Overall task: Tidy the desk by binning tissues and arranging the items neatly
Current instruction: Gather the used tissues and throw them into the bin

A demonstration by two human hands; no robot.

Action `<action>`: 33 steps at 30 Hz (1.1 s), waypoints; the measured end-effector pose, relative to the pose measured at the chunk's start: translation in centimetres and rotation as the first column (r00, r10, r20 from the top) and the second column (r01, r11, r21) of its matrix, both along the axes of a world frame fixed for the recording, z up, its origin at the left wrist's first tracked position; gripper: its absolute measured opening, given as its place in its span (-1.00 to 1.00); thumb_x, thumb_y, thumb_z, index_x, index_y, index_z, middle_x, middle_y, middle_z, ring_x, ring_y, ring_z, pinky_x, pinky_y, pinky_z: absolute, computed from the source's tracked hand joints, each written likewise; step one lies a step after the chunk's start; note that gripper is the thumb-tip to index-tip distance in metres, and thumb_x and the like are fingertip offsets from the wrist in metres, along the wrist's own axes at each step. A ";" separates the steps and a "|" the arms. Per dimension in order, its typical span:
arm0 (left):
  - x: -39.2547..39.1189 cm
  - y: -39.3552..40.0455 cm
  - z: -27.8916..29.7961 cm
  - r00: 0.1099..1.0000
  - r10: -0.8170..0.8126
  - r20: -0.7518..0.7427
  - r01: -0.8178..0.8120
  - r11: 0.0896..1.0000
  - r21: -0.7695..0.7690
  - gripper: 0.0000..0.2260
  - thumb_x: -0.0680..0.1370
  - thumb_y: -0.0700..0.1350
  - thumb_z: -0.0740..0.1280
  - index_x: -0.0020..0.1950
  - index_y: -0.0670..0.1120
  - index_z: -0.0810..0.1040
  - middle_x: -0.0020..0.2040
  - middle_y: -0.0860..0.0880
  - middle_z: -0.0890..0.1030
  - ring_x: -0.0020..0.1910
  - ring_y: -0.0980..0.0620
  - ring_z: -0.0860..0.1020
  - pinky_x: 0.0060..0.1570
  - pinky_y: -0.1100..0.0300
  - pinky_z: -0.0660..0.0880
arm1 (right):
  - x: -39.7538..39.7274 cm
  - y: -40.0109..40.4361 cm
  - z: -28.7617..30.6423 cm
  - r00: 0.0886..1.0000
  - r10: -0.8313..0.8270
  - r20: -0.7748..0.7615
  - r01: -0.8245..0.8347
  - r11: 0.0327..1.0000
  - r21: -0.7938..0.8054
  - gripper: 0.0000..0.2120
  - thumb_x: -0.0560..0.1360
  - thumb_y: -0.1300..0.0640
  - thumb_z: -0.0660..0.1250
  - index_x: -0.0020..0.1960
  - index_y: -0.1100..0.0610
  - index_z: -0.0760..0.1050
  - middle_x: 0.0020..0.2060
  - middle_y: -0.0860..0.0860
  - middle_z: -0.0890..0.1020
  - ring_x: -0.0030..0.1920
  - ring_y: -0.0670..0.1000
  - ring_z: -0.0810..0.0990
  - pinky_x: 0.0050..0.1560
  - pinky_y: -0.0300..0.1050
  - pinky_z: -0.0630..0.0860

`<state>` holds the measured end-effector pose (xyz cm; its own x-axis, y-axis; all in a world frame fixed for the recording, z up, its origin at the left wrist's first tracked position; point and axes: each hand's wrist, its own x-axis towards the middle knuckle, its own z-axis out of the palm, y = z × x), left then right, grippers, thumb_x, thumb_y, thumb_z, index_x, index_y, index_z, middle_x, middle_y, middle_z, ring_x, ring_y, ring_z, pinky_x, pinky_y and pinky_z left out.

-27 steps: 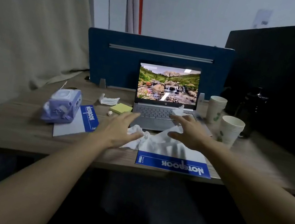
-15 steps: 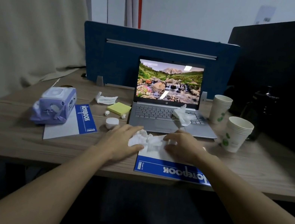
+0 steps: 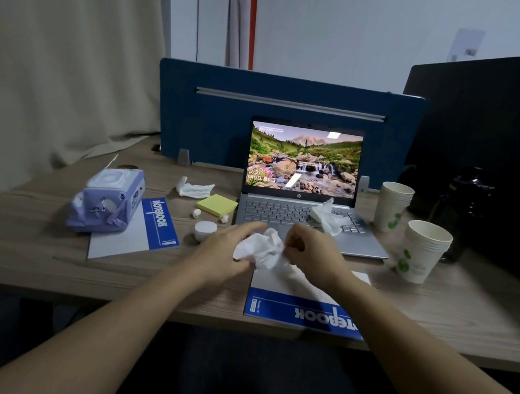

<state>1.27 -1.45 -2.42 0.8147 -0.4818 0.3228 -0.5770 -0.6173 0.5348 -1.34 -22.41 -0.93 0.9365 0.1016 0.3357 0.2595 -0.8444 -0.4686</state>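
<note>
Head view. The crumpled tissue (image 3: 260,247) sits bunched between the two hands, in front of the open laptop (image 3: 304,211) and above the far edge of the near notebook (image 3: 300,313). The left hand (image 3: 224,251) cups its left side with fingers partly curled; the right hand (image 3: 313,258) pinches its right edge with curled fingers. A white trail of the same tissue runs from the wad down and right under the right wrist, so its long axis slants from the laptop's front edge toward the notebook's spine. Both hands are equally near the wad. No bin is in view, so which way the wad must travel cannot be told.

Two more tissues remain: one (image 3: 326,217) lies on the right part of the laptop keyboard, nearer the right hand; one (image 3: 192,187) lies left of the laptop, just beyond the yellow sticky-note pad (image 3: 217,204), nearer the left hand.

Legible writing: "Notebook" in white on the blue band of the near notebook, upside down to the viewer; "Notebook" again on the second notebook (image 3: 156,223) left of the laptop, partly under a purple tissue pack (image 3: 108,201). The laptop bezel carries an HP mark; its screen shows "0:38" and a date too small to read.
</note>
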 end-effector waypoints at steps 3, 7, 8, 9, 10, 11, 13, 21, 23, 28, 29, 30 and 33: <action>-0.6 0.1 0.8 0.999 -0.026 -0.043 0.026 1.000 0.006 -0.25 0.40 0.04 0.52 0.46 0.31 0.19 0.49 0.00 0.35 0.39 -0.06 0.37 0.27 -0.04 0.39 | -0.2 1.0 0.6 1.000 -0.013 0.016 0.012 0.999 0.041 -0.91 0.48 0.16 0.41 -0.10 0.07 0.50 -0.18 -0.02 0.61 -0.18 0.00 0.57 -0.16 -0.12 0.52; -1.3 0.1 1.3 0.999 -0.011 -0.039 0.011 1.000 -0.007 -0.24 0.36 0.19 0.50 0.48 0.28 0.20 0.50 0.02 0.32 0.41 -0.05 0.33 0.29 -0.09 0.38 | -0.4 1.8 1.2 1.000 -0.017 -0.022 0.020 0.991 0.130 -0.86 0.45 0.12 0.46 -0.12 0.15 0.52 -0.22 0.05 0.63 -0.18 0.07 0.58 -0.11 0.04 0.54; -1.4 0.1 1.4 0.999 0.002 -0.050 -0.003 1.000 -0.020 -0.27 0.38 0.22 0.47 0.48 0.26 0.22 0.49 0.02 0.33 0.39 -0.05 0.36 0.26 -0.06 0.40 | -0.4 1.9 1.3 0.999 -0.012 -0.034 0.017 0.990 0.143 -0.84 0.44 0.10 0.47 -0.13 0.15 0.52 -0.22 0.06 0.63 -0.18 0.08 0.59 -0.11 0.05 0.54; -1.5 0.1 1.4 0.998 0.012 -0.063 -0.014 0.999 -0.038 -0.34 0.42 0.24 0.43 0.47 0.23 0.26 0.46 0.02 0.36 0.34 -0.03 0.40 0.19 -0.01 0.43 | -0.5 1.9 1.4 0.999 -0.005 -0.046 0.012 0.989 0.150 -0.83 0.44 0.09 0.47 -0.13 0.15 0.52 -0.21 0.07 0.63 -0.17 0.09 0.59 -0.11 0.05 0.54; -1.6 0.1 1.4 0.998 0.016 -0.068 -0.020 0.998 -0.058 -0.43 0.47 0.23 0.37 0.45 0.19 0.30 0.41 0.02 0.42 0.24 0.05 0.47 0.10 0.10 0.45 | -0.6 1.9 1.5 0.998 0.007 -0.055 0.001 0.988 0.152 -0.83 0.45 0.08 0.47 -0.14 0.15 0.52 -0.21 0.06 0.63 -0.17 0.09 0.60 -0.11 0.04 0.55; -1.6 0.0 1.5 0.998 0.020 -0.065 -0.025 0.997 -0.075 -0.53 0.53 0.19 0.32 0.41 0.16 0.36 0.33 0.02 0.49 0.09 0.20 0.51 -0.03 0.26 0.44 | -0.6 1.8 1.7 0.998 0.023 -0.062 -0.013 0.989 0.150 -0.85 0.45 0.09 0.46 -0.15 0.13 0.53 -0.21 0.05 0.63 -0.16 0.07 0.60 -0.11 0.02 0.55; -1.6 0.1 1.5 0.997 0.046 -0.067 -0.053 0.993 -0.104 -0.71 0.60 0.11 0.25 0.31 0.11 0.46 0.07 0.03 0.63 -0.21 0.37 0.52 -0.31 0.44 0.39 | -0.7 1.5 1.6 0.996 0.065 -0.067 -0.055 0.988 0.146 -0.90 0.47 0.15 0.44 -0.19 0.07 0.54 -0.22 -0.03 0.64 -0.17 -0.01 0.60 -0.09 -0.04 0.57; 0.1 0.0 0.5 0.992 0.121 -0.033 -0.125 0.969 -0.212 -0.73 0.58 0.03 0.31 0.23 0.20 0.33 0.08 0.00 0.58 -0.06 0.01 0.56 -0.28 0.14 0.42 | 1.0 -2.5 -0.2 0.996 -0.087 -0.022 0.089 0.993 0.076 -0.90 0.51 0.21 0.35 -0.03 0.07 0.60 -0.10 -0.05 0.66 -0.13 -0.09 0.58 -0.13 -0.28 0.49; 0.7 -0.2 0.2 0.990 0.142 -0.017 -0.143 0.966 -0.216 -0.70 0.59 0.00 0.31 0.21 0.21 0.23 -0.07 -0.09 0.60 -0.20 -0.01 0.60 -0.35 0.12 0.44 | 1.6 -4.1 -0.6 0.988 -0.156 -0.005 0.156 0.986 0.066 -0.86 0.51 0.20 0.35 0.06 0.07 0.59 -0.02 -0.02 0.66 -0.11 -0.08 0.57 -0.13 -0.22 0.48; 2.7 -0.9 -0.6 0.984 0.172 -0.043 -0.178 0.963 -0.205 -0.87 0.63 -0.06 0.23 0.03 0.19 0.34 -0.11 0.05 0.57 -0.42 0.13 0.61 -0.55 0.40 0.40 | 4.0 -6.8 -1.2 0.954 -0.294 0.058 0.297 0.953 -0.058 -0.77 0.52 0.14 0.31 0.16 0.03 0.58 0.19 0.08 0.61 0.11 0.13 0.52 -0.03 -0.04 0.45; 3.1 -1.0 -0.8 0.984 0.173 -0.052 -0.180 0.961 -0.210 -0.88 0.64 -0.08 0.22 0.00 0.17 0.39 -0.07 0.06 0.58 -0.41 0.17 0.61 -0.56 0.42 0.38 | 4.4 -7.1 -1.4 0.948 -0.314 0.059 0.318 0.944 -0.087 -0.77 0.53 0.10 0.29 0.17 0.01 0.57 0.23 0.08 0.58 0.16 0.17 0.48 0.05 0.00 0.44; 3.5 -1.1 -0.9 0.983 0.176 -0.059 -0.185 0.958 -0.221 -0.87 0.64 -0.10 0.21 -0.02 0.15 0.44 -0.04 0.06 0.59 -0.39 0.20 0.61 -0.56 0.43 0.36 | 4.8 -7.3 -1.7 0.941 -0.333 0.060 0.338 0.934 -0.116 -0.76 0.54 0.07 0.29 0.19 0.00 0.57 0.27 0.07 0.55 0.19 0.19 0.43 0.10 0.02 0.41; 4.6 -1.3 -1.6 0.980 0.191 -0.053 -0.198 0.943 -0.268 -0.83 0.62 -0.15 0.23 0.00 0.13 0.51 -0.06 0.04 0.60 -0.39 0.13 0.59 -0.52 0.41 0.34 | 5.9 -7.9 -2.6 0.923 -0.376 0.088 0.386 0.902 -0.194 -0.73 0.55 -0.01 0.29 0.22 -0.01 0.56 0.34 0.05 0.50 0.26 0.20 0.36 0.18 0.02 0.35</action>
